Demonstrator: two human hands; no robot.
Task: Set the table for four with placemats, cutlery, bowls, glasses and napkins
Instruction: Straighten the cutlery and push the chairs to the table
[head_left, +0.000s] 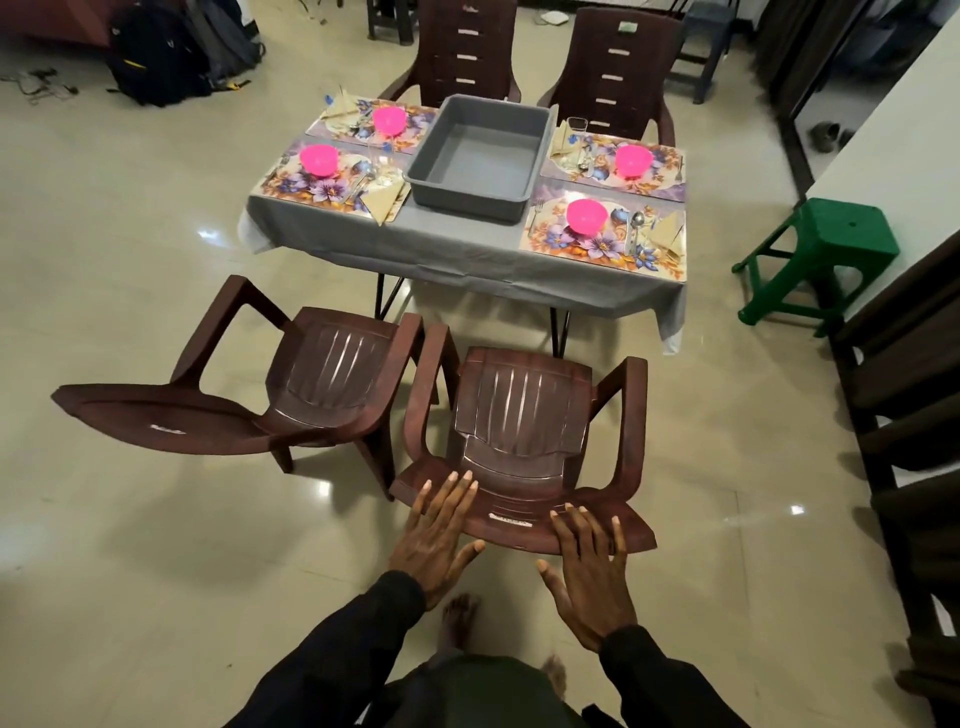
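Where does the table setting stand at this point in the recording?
Done: four floral placemats each carry a pink bowl, cutlery and a folded napkin; the grey tub sits empty. A glass shows at the far right place; others are hard to make out. In hand: left hand and right hand rest flat on the near chair. Left, probably: pushing near chairs in, removing the tub.

Left hand (439, 540), right hand (589, 582) flat on chair back (522, 486)

Four floral placemats (597, 250), pink bowl (586, 215) on each
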